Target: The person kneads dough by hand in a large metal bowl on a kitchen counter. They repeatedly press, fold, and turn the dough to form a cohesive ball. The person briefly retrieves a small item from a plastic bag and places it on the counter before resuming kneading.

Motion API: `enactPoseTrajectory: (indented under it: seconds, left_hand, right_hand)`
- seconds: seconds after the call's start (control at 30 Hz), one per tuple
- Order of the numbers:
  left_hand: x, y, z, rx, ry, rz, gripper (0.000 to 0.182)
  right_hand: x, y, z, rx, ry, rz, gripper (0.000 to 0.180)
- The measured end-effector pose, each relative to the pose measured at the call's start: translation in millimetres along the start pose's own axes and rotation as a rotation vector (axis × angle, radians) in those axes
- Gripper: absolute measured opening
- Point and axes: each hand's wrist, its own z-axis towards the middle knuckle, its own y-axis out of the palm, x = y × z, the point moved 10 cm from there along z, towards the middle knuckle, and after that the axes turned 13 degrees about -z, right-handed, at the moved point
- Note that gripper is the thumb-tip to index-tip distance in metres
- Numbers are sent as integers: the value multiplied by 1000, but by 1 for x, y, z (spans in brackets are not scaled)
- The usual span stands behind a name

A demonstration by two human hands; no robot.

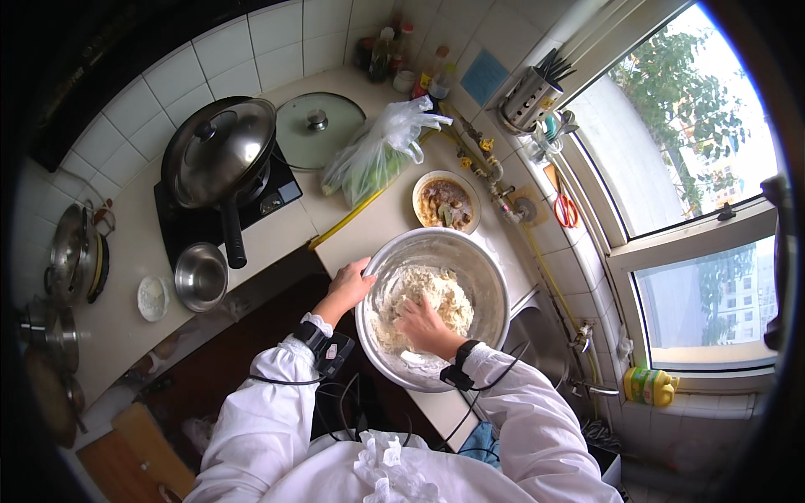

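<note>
A wide metal mixing bowl [493, 276] stands at the counter's edge before me, with shaggy flour dough [449, 292] heaped inside. Loose white flour coats the bowl's inner wall and bottom. My left hand [352, 283] grips the rim at the left, thumb over the edge. Inside the bowl, my right hand [422, 324] presses into the dough's near left side; its fingertips are partly hidden in the dough. Just behind the bowl sits a plate of brown sauced food [445, 202].
A lidded wok [220, 151] rests on a black cooktop [283, 192], its handle pointing towards me. Nearby are a glass lid [321, 135], a bagged green vegetable [377, 163], a small metal bowl [201, 276] and a white dish [153, 298]. A sink [538, 339] lies right of the bowl. Cables hang from both wrists.
</note>
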Motion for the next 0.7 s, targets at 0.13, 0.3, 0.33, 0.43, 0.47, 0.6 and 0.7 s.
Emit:
enactPoseTrajectory:
  seconds: [0.13,0.3,0.33,0.43,0.47,0.6,0.7]
  left_hand:
    - [-1,2,2,-35,48,-48,39]
    - [-3,4,1,-92,11,-89,43]
    - [-3,4,1,-90,-5,-105,41]
    - [1,4,-3,-107,-1,-164,39]
    - [1,4,-4,-112,-10,-176,37]
    - [6,0,-8,-83,5,-147,37]
    - [8,2,-7,-97,16,-127,40]
  right_hand:
    - [53,10,-40,48,211,-22,37]
    - [114,13,-97,73,485,202,57]
    - [118,18,-103,47,523,236,58]
    - [112,38,-116,20,610,370,60]
    - [107,48,-114,11,635,439,58]
    - [102,82,-85,-27,621,535,48]
    - [109,87,-70,3,632,576,43]
